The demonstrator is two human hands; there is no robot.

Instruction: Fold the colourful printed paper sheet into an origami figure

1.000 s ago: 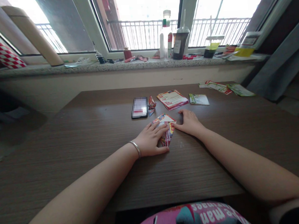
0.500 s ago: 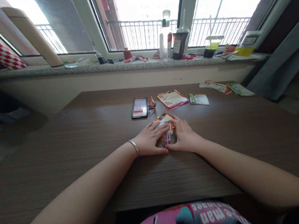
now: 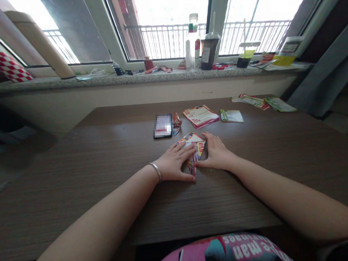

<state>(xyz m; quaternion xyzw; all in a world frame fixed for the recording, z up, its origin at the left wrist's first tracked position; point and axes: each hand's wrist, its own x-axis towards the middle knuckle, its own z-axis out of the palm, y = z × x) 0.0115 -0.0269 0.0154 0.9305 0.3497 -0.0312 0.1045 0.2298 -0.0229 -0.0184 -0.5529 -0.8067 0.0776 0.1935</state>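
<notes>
Below windows and a cluttered sill, the brown tabletop bears paper under the left hand, fingers spread; the right hand, fingers apart, touches the paper's edge.

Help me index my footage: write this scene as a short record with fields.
Surface: brown table
Left hand: fingers spread over folded paper
Right hand: curved around the paper's right side
Beyond hands, left to right: phone, orange scrap, paper stack, small card
Far right corner: loose slips
Windowsill: dark cup with straw, among other items
</notes>
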